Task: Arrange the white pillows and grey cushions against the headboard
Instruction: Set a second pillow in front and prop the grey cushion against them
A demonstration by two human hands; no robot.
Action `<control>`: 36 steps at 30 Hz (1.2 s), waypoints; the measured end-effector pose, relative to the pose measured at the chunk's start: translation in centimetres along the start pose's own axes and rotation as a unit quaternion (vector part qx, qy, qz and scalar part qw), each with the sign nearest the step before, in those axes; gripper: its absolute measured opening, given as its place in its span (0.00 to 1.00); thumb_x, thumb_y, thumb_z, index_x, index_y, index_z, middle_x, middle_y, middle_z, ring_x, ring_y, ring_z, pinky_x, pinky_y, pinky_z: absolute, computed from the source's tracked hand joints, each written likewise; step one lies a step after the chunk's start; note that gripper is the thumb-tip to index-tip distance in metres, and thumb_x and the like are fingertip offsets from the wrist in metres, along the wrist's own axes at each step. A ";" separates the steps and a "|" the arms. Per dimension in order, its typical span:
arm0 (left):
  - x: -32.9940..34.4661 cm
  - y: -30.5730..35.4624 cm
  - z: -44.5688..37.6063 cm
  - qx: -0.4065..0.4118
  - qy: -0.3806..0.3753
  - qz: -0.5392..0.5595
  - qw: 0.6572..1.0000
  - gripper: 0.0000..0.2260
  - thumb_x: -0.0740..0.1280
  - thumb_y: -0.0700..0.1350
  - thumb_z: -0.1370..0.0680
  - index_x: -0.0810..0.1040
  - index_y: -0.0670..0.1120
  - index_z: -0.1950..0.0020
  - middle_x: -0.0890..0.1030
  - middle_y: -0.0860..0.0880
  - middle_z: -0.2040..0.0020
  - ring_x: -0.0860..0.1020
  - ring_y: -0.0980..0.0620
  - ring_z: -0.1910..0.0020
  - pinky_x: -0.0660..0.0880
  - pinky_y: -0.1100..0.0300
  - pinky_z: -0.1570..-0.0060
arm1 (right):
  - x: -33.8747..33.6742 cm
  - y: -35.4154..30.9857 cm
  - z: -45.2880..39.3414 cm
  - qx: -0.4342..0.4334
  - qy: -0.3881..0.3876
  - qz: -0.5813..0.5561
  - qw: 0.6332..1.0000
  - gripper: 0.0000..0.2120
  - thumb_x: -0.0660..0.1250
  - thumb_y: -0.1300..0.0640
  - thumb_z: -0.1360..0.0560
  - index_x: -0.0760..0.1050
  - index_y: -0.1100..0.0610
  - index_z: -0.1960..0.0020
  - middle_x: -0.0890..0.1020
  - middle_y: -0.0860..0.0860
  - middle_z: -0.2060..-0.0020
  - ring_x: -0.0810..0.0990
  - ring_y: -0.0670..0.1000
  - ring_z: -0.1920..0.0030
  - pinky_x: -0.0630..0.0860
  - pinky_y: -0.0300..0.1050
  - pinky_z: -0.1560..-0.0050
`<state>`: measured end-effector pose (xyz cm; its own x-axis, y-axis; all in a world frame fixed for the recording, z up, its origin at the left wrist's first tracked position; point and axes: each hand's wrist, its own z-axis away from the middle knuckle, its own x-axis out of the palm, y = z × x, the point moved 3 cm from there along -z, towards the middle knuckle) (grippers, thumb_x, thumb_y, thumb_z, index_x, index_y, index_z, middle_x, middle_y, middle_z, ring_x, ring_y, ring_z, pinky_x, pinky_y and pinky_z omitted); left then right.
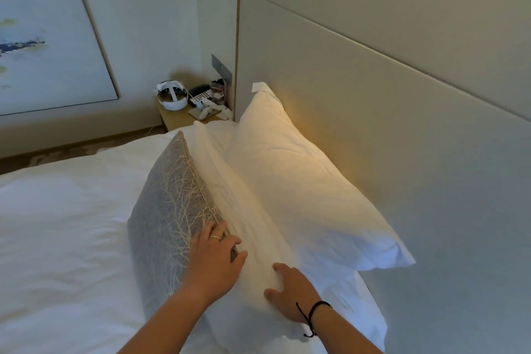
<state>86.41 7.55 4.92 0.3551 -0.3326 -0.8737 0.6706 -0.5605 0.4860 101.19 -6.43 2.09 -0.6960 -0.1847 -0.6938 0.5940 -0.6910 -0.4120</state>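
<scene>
A white pillow (301,181) leans upright against the beige headboard (402,123). In front of it stands a second white pillow (241,204), and a grey cushion (163,210) with a pale branch pattern leans on that one. My left hand (214,259) lies over the cushion's near top corner, fingers curled over its edge. My right hand (290,293) presses into the near end of the second white pillow, its fingers sunk into the fabric.
White bedding (63,224) covers the bed to the left. A wooden nightstand (175,121) beyond the bed carries a white headset (172,96), a phone and small items. A large framed painting (43,31) hangs on the left wall.
</scene>
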 end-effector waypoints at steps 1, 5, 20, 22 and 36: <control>0.1 0.1 -0.1 0.008 -0.004 -0.005 1.000 0.16 0.61 0.62 0.22 0.77 0.59 0.38 0.61 0.50 0.21 0.51 0.47 0.22 0.51 0.43 0.24 | -0.1 0.0 0.5 0.001 -0.001 0.001 1.000 0.35 0.62 0.38 0.26 0.56 0.48 0.24 0.67 0.51 0.29 0.68 0.53 0.32 0.67 0.46 0.34; 1.0 1.1 -1.0 0.035 -0.043 -0.027 0.998 0.15 0.59 0.62 0.22 0.76 0.60 0.38 0.62 0.53 0.22 0.50 0.48 0.21 0.42 0.40 0.24 | -1.8 0.8 2.2 0.000 0.028 0.002 1.000 0.35 0.62 0.38 0.24 0.55 0.49 0.22 0.61 0.49 0.25 0.61 0.52 0.26 0.60 0.47 0.29; 3.3 8.1 -9.2 0.082 -0.107 -0.049 0.990 0.14 0.59 0.61 0.20 0.72 0.61 0.36 0.66 0.58 0.25 0.60 0.55 0.25 0.46 0.43 0.24 | -17.2 9.1 -1.0 0.016 0.224 -0.013 0.974 0.25 0.60 0.45 0.21 0.63 0.51 0.26 0.69 0.49 0.29 0.68 0.52 0.30 0.64 0.46 0.31; 4.4 9.6 -10.7 0.087 -0.113 -0.049 0.989 0.15 0.59 0.60 0.20 0.73 0.61 0.35 0.67 0.57 0.25 0.60 0.56 0.25 0.48 0.45 0.24 | -18.5 10.6 -2.9 0.021 0.227 0.017 0.973 0.20 0.59 0.44 0.21 0.70 0.52 0.32 0.76 0.50 0.36 0.73 0.54 0.36 0.70 0.48 0.36; 9.7 17.5 -26.0 0.114 -0.114 -0.177 0.971 0.19 0.57 0.51 0.18 0.61 0.58 0.26 0.57 0.48 0.20 0.59 0.44 0.23 0.56 0.45 0.24 | -22.4 11.3 -16.1 -0.016 0.159 -0.005 0.987 0.36 0.52 0.29 0.26 0.60 0.51 0.27 0.69 0.50 0.30 0.69 0.54 0.32 0.68 0.54 0.34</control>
<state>118.52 14.27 4.35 -0.0422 -0.2327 -0.9716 0.5540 -0.8147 0.1711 130.03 1.20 3.48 -0.5432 0.0538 -0.8379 0.6037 -0.6685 -0.4343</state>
